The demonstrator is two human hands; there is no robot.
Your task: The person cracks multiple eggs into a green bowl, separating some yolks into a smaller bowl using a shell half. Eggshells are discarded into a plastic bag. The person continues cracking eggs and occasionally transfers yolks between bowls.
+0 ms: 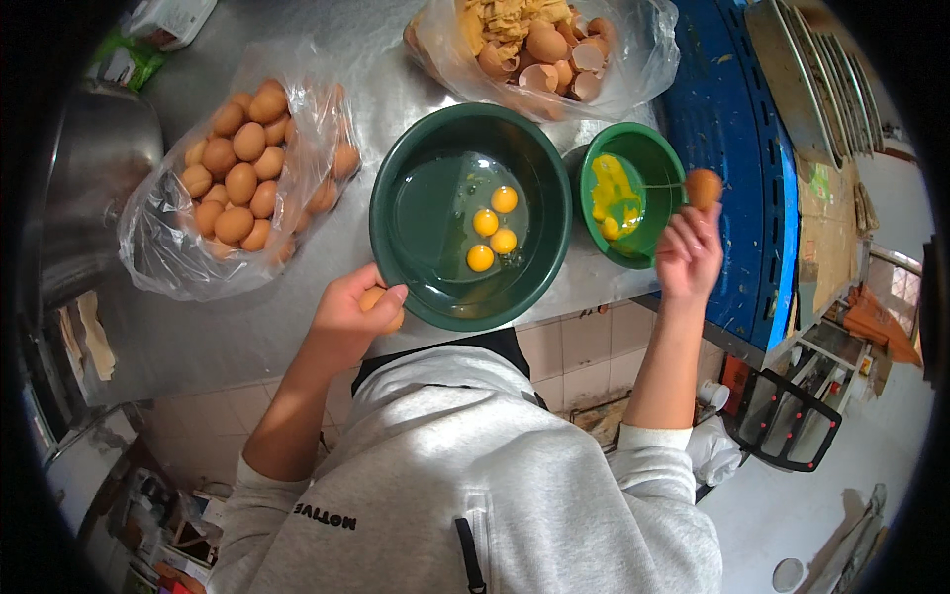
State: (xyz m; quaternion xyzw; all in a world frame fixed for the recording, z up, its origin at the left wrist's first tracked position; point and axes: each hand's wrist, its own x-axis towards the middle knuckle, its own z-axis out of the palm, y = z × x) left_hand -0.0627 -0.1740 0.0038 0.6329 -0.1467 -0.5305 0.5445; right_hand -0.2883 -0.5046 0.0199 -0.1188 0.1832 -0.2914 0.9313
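My left hand (356, 315) holds a brown egg (372, 300) against the near left rim of a dark green plastic bowl (383, 252). Several whole yolks (485, 222) float in clear egg white inside that bowl. On the right, my right hand (692, 249) grips another brown egg or eggshell (703, 188) at its fingertips, just past the right rim of a smaller green bowl (594, 141). A thin strand stretches from this shell to the small bowl, where broken yolk (613, 193) lies. Whether the shell is cracked open is hidden from me.
Left of the bowls, a clear plastic bag (171, 267) holds many whole brown eggs. Behind them sits a bag of eggshells and egg trays (545, 56). A metal pot (96, 185) stands far left; a blue metal unit (724, 252) borders the steel table (245, 341) on the right.
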